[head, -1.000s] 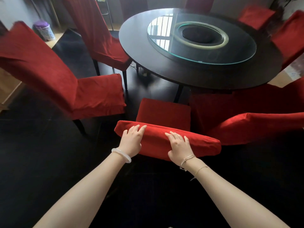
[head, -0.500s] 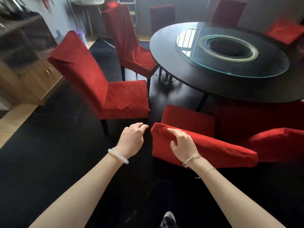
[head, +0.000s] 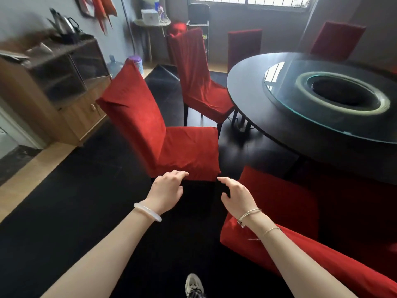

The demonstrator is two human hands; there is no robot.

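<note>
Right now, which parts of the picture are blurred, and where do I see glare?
Head view: motion blur smears the cabinet and kettle at the left edge; the left hand, right hand and nearest red chair look fairly sharp; the glass turntable mirrors the bright window.

- The red chair (head: 171,136) in front of me stands upright, a loose velvety slipcover draped over its tall back and square seat.
- It sits on the black floor (head: 75,201), well in from the left edge, back to the left, near seat corner pointing at me.
</note>
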